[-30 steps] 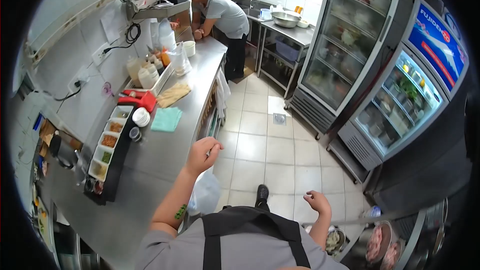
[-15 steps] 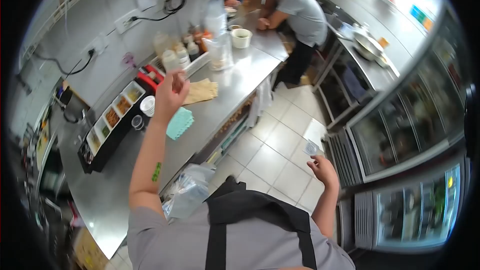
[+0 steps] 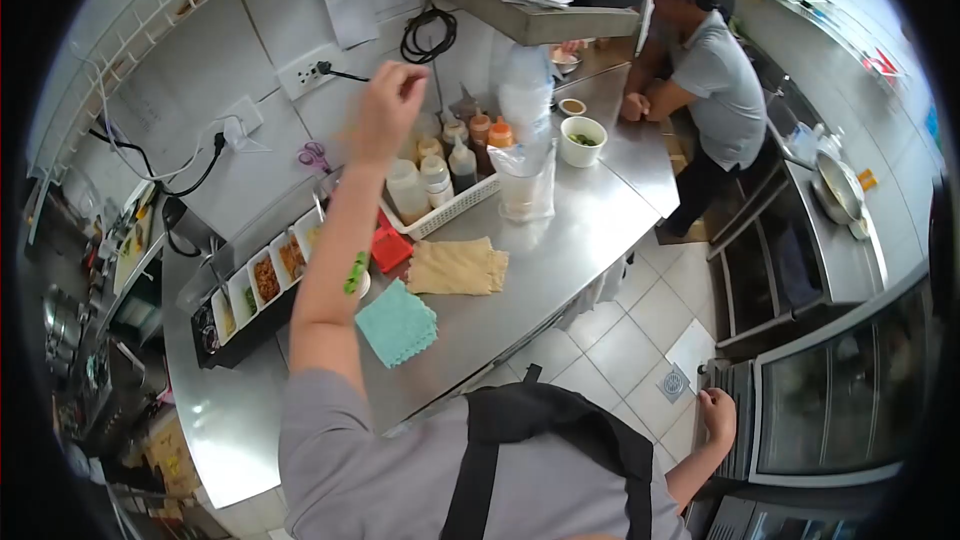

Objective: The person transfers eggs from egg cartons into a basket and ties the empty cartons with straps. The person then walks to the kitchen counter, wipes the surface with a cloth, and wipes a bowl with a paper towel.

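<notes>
My left hand (image 3: pixel 392 108) is raised in front of the wall, above the squeeze bottles (image 3: pixel 435 175) and the white basket (image 3: pixel 450 210). Its fingers are curled in, and nothing shows in them. Beneath my left forearm are a black holder with white compartments of toppings (image 3: pixel 265 280) and a red object (image 3: pixel 390 245). A tan cloth (image 3: pixel 458 267) and a green cloth (image 3: pixel 397 323) lie on the steel counter (image 3: pixel 590 220). Low at my right side, over the floor, my right hand (image 3: pixel 717 413) has its fingers folded in and holds nothing visible.
A person (image 3: pixel 715 80) leans on the far end of the counter, with another person behind. A white bowl with greens (image 3: pixel 582 141) and bagged containers (image 3: pixel 525 180) stand on the counter. A shelf with papers (image 3: pixel 540 15) juts out above. A glass-door fridge (image 3: pixel 840 390) is at the right.
The view has swung left toward the counter and wall. My left hand has risen from beside the counter to above the bottles. My right hand's fingers have folded in more.
</notes>
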### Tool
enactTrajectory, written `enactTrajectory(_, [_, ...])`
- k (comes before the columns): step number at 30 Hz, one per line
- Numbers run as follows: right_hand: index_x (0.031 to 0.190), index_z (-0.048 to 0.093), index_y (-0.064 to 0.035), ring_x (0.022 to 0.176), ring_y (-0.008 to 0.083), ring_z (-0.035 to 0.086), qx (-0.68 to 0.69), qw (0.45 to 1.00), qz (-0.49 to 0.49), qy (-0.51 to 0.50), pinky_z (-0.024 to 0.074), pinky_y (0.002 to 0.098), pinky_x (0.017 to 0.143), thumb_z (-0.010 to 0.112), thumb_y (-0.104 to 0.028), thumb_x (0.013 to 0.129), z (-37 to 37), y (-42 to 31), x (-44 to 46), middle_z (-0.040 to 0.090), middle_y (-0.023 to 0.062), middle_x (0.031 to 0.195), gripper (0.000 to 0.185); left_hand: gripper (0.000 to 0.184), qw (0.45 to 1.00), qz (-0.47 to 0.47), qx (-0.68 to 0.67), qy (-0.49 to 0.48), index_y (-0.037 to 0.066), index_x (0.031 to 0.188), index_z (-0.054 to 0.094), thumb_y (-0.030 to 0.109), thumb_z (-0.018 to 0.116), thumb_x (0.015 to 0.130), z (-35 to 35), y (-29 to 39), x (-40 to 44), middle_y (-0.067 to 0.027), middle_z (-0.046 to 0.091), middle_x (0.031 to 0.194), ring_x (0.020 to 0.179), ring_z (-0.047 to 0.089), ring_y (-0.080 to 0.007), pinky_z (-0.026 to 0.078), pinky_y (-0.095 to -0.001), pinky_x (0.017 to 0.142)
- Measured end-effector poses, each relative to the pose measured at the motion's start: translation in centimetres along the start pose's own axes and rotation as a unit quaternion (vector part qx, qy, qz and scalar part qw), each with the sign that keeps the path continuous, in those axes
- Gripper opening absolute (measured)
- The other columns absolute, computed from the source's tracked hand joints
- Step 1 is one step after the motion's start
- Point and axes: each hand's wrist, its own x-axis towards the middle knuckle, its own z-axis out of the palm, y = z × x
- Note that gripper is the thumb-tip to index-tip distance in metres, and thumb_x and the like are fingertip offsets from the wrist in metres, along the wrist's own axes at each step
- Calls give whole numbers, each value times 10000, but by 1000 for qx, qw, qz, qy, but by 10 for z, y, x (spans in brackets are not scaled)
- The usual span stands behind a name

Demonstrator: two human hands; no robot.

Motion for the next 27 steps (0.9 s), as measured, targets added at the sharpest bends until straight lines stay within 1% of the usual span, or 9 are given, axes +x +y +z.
enactTrajectory(7, [1015, 568, 49, 814, 297, 604, 12, 994, -68, -88, 459, 342, 717, 600, -252, 789, -1, -26, 104, 612, 214, 865, 378, 97, 994, -73, -24, -82, 18, 833, 627, 72, 602, 757, 70, 6, -32, -78, 572, 763, 606, 547, -168, 425, -254, 557])
enactTrajectory(10, [1020, 565, 51, 830, 282, 601, 26, 990, -95, -101, 455, 333, 731, 595, -255, 795, -1, -38, 157, 611, 212, 883, 381, 114, 996, -78, 20, -34, 24, 850, 629, 95, 590, 771, 64, -12, -56, -106, 595, 795, 661, 581, -217, 442, -278, 572])
enactTrajectory(14, [1024, 562, 55, 823, 273, 600, 11, 985, -141, -98, 452, 322, 738, 589, -254, 800, -3, -45, 214, 612, 209, 886, 383, 174, 935, -242, 244, 88, 35, 848, 635, 157, 520, 800, -10, -78, -80, -161, 604, 854, 797, 570, -345, 451, -400, 719])
enactTrajectory(18, [1015, 562, 58, 839, 256, 604, -6, 985, -104, -141, 449, 312, 734, 583, -233, 796, -22, -83, 233, 613, 205, 902, 365, 204, 855, -355, 367, 93, 18, 874, 631, 169, 513, 802, -89, -125, -137, -182, 613, 829, 813, 578, -338, 449, -402, 725])
enactTrajectory(19, [994, 569, 59, 797, 249, 606, -31, 979, -158, -127, 448, 312, 710, 583, -224, 790, -17, -71, 250, 617, 199, 851, 349, 204, 847, -362, 378, 95, 18, 874, 631, 169, 513, 802, -101, -125, -153, -182, 613, 829, 813, 578, -338, 449, -402, 725])
enactTrajectory(20, [867, 592, 47, 547, 126, 524, -14, 969, -233, -78, 412, 282, 512, 565, -213, 806, -6, -53, 270, 544, 78, 595, 268, 209, 832, -379, 397, 84, 23, 893, 630, 181, 526, 803, -112, -124, -168, -182, 614, 829, 804, 584, -331, 450, -389, 714])
enactTrajectory(23, [838, 584, 53, 515, 144, 521, -32, 965, -241, -97, 412, 286, 506, 552, -206, 811, -10, -67, 284, 541, 91, 595, 262, 219, 799, -426, 419, 69, 27, 913, 629, 196, 539, 806, -126, -91, -192, -182, 616, 836, 796, 593, -323, 453, -374, 702])
enactTrajectory(24, [823, 580, 55, 514, 146, 521, -23, 974, -189, -123, 411, 287, 502, 552, -205, 813, -25, -108, 259, 537, 95, 592, 263, 223, 788, -449, 415, 66, 25, 914, 628, 200, 539, 807, -126, -78, -195, -183, 616, 842, 797, 595, -322, 453, -373, 700])
enactTrajectory(27, [912, 566, 63, 666, 260, 559, -67, 969, -193, -135, 425, 327, 627, 567, -199, 797, -19, -129, 270, 573, 189, 737, 286, 201, 766, -497, 403, 66, 29, 889, 634, 166, 512, 807, -133, -56, -210, -184, 610, 861, 806, 583, -324, 456, -374, 709])
